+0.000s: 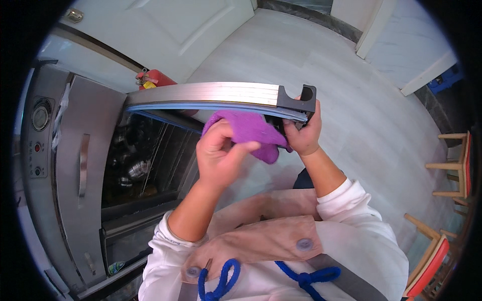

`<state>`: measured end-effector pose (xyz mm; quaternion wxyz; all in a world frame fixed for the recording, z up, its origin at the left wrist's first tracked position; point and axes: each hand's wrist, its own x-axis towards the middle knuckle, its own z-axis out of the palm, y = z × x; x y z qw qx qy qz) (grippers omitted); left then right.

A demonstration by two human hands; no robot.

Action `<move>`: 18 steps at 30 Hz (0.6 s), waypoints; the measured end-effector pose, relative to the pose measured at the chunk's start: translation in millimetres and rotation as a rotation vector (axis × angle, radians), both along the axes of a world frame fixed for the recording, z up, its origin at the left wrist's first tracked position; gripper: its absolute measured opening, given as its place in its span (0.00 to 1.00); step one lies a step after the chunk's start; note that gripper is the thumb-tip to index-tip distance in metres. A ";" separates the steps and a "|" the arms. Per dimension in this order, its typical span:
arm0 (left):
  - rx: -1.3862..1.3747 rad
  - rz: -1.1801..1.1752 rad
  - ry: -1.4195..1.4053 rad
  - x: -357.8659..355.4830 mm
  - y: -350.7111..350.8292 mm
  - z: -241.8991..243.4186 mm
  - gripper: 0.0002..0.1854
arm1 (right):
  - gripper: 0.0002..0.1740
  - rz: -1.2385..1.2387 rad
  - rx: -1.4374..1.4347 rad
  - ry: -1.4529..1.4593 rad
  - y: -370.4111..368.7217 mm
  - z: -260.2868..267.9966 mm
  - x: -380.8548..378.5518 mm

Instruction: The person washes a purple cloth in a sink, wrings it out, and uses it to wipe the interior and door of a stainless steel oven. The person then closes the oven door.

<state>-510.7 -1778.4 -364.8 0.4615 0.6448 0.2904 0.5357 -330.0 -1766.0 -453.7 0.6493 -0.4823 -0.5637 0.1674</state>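
Observation:
A steel-framed cabinet door (211,93) with a blue seal along its inner edge stands swung out from a metal cabinet. My left hand (222,154) is at a purple cloth (250,131), its fingers curled into the cloth against the door's inner side, the thumb apart from it. My right hand (307,131) grips the black end piece of the door's outer edge, its thumb on the inner side by the seal and part of the fingers hidden behind. The cloth's right end lies close to the right thumb.
Behind the door stands a red fire extinguisher (160,79). Inside the dark cabinet are wire racks (160,150) and shiny metal ware (138,169). A control panel (42,135) with knobs is at the left. Wooden chairs with red seats (429,267) stand at the right.

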 end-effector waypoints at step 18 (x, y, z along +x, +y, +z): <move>-0.665 -0.292 -0.637 -60.2 -17.2 3.5 0.25 | 0.27 0.069 0.078 0.169 4.6 -8.7 -4.8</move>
